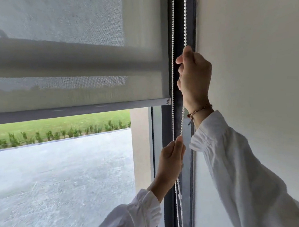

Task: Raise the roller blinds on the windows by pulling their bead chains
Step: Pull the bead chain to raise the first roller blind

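A pale mesh roller blind (pixel 72 53) covers the upper window, its grey bottom bar (pixel 73 111) a little above mid-height. A white bead chain (pixel 172 40) hangs in two strands along the dark frame at the blind's right edge. My right hand (pixel 195 77) is closed around the right strand, high up beside the wall. My left hand (pixel 172 158) pinches the same strand lower down, below the bottom bar. Both arms wear white sleeves. A small white connector (pixel 180 197) sits on the chain under my left hand.
The dark window frame (pixel 167 126) runs vertically between glass and a plain cream wall (pixel 256 51) on the right. Through the glass below the blind lie a paved yard (pixel 60 174), a low hedge and grass. A cord bracelet (pixel 198 110) circles my right wrist.
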Available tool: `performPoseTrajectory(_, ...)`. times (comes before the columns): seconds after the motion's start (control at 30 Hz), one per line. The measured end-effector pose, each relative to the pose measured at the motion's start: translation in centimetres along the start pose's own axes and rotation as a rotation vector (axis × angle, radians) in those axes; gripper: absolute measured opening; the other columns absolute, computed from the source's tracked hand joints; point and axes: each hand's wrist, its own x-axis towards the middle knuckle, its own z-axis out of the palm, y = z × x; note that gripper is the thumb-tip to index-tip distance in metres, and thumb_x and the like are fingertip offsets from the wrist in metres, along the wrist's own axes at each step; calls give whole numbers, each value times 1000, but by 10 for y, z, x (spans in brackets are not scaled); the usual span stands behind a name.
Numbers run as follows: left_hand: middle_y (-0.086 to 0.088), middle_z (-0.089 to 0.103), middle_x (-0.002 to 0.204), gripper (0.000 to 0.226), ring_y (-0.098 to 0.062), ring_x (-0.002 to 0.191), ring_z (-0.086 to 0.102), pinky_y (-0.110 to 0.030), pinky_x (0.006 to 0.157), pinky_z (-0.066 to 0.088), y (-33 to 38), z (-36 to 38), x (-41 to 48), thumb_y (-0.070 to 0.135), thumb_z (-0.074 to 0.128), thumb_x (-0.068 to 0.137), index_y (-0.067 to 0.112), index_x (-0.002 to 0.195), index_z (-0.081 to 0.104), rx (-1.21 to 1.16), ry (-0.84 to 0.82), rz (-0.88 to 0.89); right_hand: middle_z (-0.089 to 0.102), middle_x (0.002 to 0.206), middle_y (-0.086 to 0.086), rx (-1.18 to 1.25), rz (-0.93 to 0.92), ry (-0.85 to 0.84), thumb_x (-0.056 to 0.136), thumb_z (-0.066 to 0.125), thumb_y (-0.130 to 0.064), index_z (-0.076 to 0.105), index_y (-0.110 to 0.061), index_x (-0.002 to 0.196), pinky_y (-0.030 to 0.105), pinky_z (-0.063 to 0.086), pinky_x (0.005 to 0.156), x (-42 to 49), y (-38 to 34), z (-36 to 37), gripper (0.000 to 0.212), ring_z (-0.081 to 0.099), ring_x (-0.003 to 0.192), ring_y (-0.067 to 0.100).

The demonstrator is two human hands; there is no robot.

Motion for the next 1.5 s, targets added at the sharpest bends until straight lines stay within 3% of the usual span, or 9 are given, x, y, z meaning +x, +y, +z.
performPoseTrajectory(0.17,7,48,56,49,-7,49,41,-19,49,35,13,-17,15,44,22,95,13,83,59,-35,-68,-57,45,50,-17,-170,-248,124,90,43,-29,45,-32,56,25,33,57,-2,4,-11,35,41,46,1)
performPoseTrajectory(0.3,-2,62,101,55,-12,92,58,-25,80,46,56,-16,38,42,14,97,10,128,45,-3,7,13,45,53,-18,-241,-321,146,92,41,-29,53,-20,60,23,33,53,-13,10,-21,34,41,46,0)
performPoseTrajectory(0.5,-14,56,128,47,-15,97,59,-19,79,47,161,10,60,33,24,99,4,131,42,-63,-51,214,49,57,-10,-326,-359,88,92,42,-27,58,-4,67,10,29,48,-71,46,-34,37,45,47,-5)
performPoseTrajectory(0.63,-5,62,78,46,-13,62,54,-22,53,40,183,33,66,37,30,98,3,120,51,-49,-16,140,51,55,-9,-330,-331,38,92,43,-31,57,-1,64,3,27,46,-112,65,-43,43,46,45,-11)
performPoseTrajectory(0.73,10,29,38,43,-5,31,22,-17,32,16,170,35,69,41,34,96,11,75,58,-137,128,124,44,50,-19,-311,-289,-29,92,42,-34,55,-2,60,3,26,45,-126,70,-48,47,45,44,-8)
performPoseTrajectory(0.9,10,24,35,44,-6,28,16,-13,32,12,162,36,63,35,39,95,18,55,36,-216,158,265,47,44,-11,260,428,-265,86,43,-46,62,-15,60,22,27,51,-110,67,-54,45,34,43,4)
performPoseTrajectory(1.1,10,24,39,47,-6,33,18,-17,36,14,133,35,51,27,39,96,19,51,31,68,164,435,72,101,5,403,605,-524,89,5,-60,74,-22,89,47,31,105,-71,61,-60,79,57,107,28)
performPoseTrajectory(1.37,11,27,39,52,-3,36,19,-17,36,17,42,19,23,36,40,95,27,44,36,137,90,238,64,104,6,411,531,-430,95,18,-51,57,-11,111,32,50,76,-10,19,-47,57,62,94,19)
performPoseTrajectory(1.5,11,26,39,52,-4,35,19,-16,36,17,39,18,25,37,39,95,28,43,34,194,103,248,68,68,-4,466,451,-362,95,37,-40,60,-13,95,18,39,47,15,-6,-36,35,52,51,7)
